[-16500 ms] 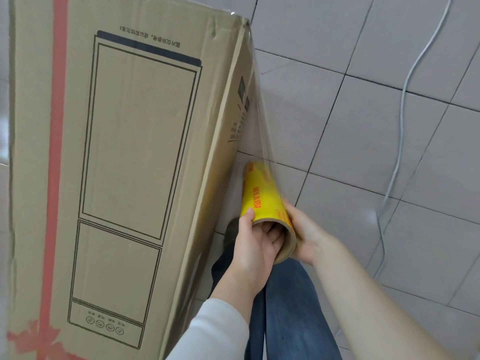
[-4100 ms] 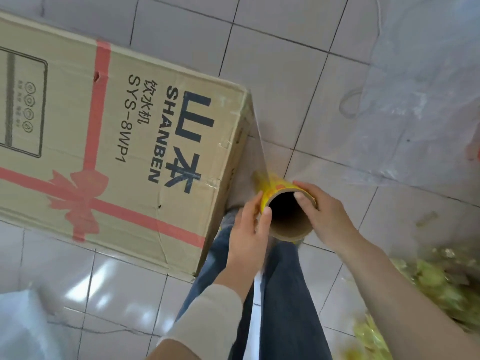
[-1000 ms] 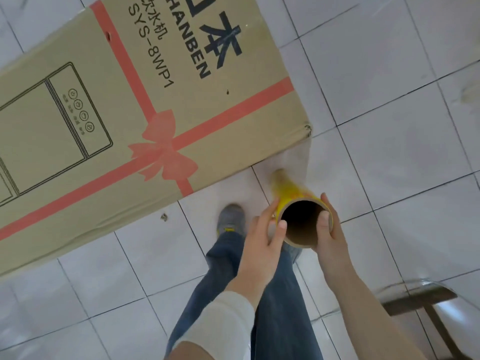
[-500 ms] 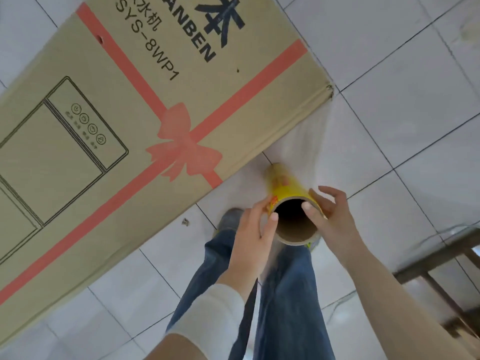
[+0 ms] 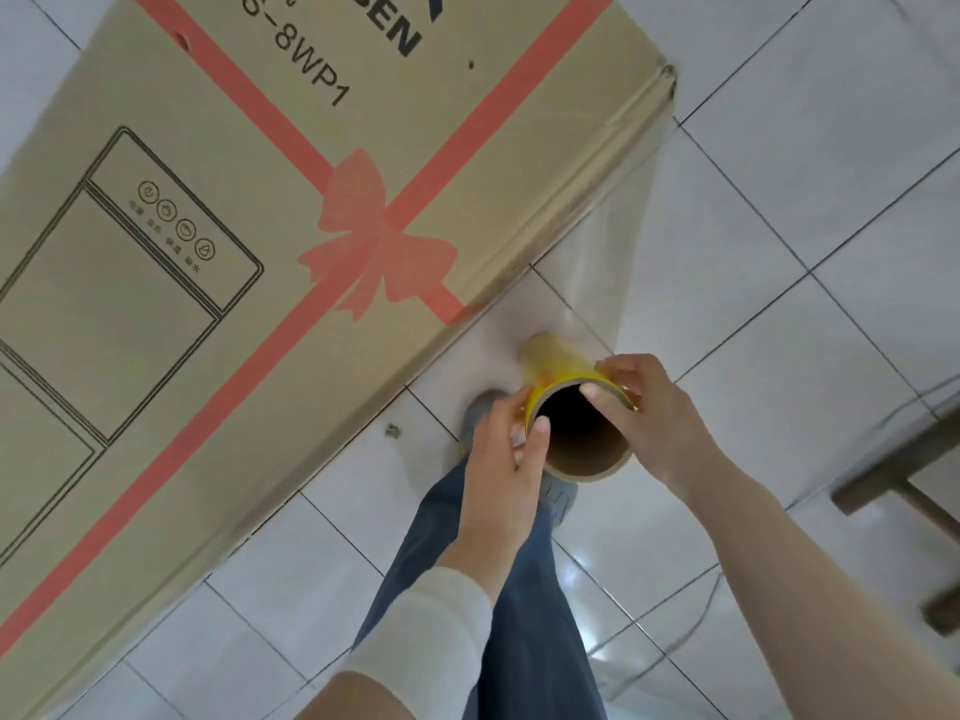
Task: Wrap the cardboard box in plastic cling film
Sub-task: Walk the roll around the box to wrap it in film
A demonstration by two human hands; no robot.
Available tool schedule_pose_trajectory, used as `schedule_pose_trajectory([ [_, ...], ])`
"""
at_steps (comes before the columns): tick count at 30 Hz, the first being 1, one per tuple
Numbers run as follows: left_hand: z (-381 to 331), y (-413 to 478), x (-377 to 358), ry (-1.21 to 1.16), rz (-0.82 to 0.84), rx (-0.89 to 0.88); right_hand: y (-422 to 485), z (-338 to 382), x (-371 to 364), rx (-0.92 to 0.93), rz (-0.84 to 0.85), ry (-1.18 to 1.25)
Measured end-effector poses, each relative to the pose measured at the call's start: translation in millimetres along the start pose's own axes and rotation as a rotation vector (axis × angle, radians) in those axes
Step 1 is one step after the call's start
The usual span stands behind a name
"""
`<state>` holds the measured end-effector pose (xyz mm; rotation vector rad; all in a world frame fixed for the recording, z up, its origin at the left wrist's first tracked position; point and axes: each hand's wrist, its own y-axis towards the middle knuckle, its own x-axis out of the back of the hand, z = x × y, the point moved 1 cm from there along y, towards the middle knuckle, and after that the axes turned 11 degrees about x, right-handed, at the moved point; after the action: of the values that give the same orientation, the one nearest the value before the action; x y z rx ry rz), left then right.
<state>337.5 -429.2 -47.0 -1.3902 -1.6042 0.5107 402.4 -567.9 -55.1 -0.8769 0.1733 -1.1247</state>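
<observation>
A tall cardboard box [image 5: 218, 283] with a red ribbon print and dark lettering fills the left and top of the view. A yellow roll of cling film [image 5: 561, 376] stands upright below its lower corner, its hollow core facing me. My left hand [image 5: 506, 470] grips the roll's left rim, thumb over the edge. My right hand [image 5: 654, 413] grips the right rim, a finger hooked inside the core. A clear sheet of film [image 5: 618, 241] runs from the roll up to the box's right corner.
White tiled floor [image 5: 779, 148] surrounds the box. My legs in blue jeans [image 5: 519, 615] and a grey shoe [image 5: 480, 407] are under the roll. A dark wooden stool [image 5: 909, 491] stands at the right edge. A thin cable [image 5: 691, 631] lies on the tiles.
The view has swung around the box, so the box's corner now sits farther right and higher. The film stretch is longer. Both hands keep their hold on the roll.
</observation>
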Motion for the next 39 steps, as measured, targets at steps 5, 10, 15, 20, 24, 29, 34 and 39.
schedule_pose_trajectory([
  [5, 12.1, -7.2, 3.0, -0.04, 0.021, 0.058, -16.9, -8.3, -14.6, -0.017, -0.05, 0.157],
  [10, 12.6, -2.3, 13.9, -0.043, 0.105, 0.038, -45.4, -13.3, -44.3, -0.093, -0.23, 0.294],
  [15, 21.7, -9.7, 29.8, -0.001, 0.098, 0.04, -40.5, 0.4, -58.3, -0.042, -0.272, 0.184],
  [20, 47.4, -17.5, 51.5, 0.137, 0.044, 0.073, -42.2, -2.2, -78.8, -0.071, -0.153, 0.122],
  [24, 54.3, -12.3, 70.4, 0.209, 0.077, 0.046, -40.5, 4.4, -97.0, -0.08, -0.176, 0.132],
  [29, 44.7, -11.3, 72.2, 0.266, 0.089, -0.034, -55.2, 11.6, -118.4, -0.142, -0.325, 0.433],
  [34, 56.5, -20.3, 75.5, 0.281, -0.032, 0.006, -68.7, 2.7, -132.4, -0.119, -0.276, 0.296],
  [39, 73.3, -26.6, 90.1, 0.357, -0.039, 0.003, -67.5, 4.4, -135.4, -0.089, -0.173, 0.192],
])
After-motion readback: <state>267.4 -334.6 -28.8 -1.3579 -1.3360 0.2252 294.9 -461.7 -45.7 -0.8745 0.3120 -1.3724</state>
